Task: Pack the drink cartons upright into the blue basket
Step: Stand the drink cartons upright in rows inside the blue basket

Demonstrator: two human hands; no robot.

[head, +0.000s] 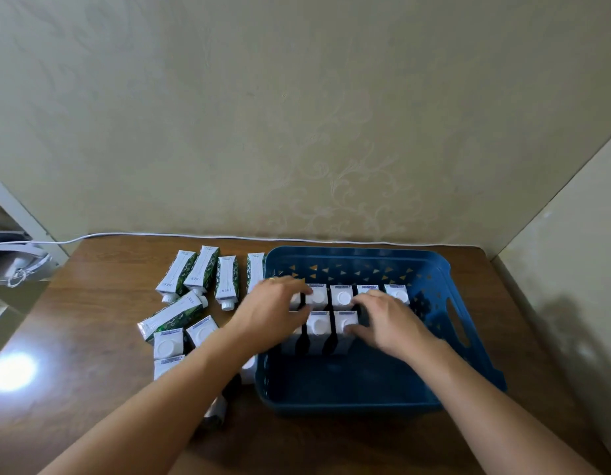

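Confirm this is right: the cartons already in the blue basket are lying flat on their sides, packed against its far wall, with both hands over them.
Not flat. The head view shows the cartons in the basket standing upright, white caps up, against the far wall of the blue basket, both hands over them.

Open floor in blue basket (pixel 475 323) front; upright cartons (pixel 341 298) filling the rear.

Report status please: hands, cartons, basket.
Left hand and right hand open, resting on upright white-capped drink cartons in blue plastic basket. More cartons left on table. Nothing in the way.
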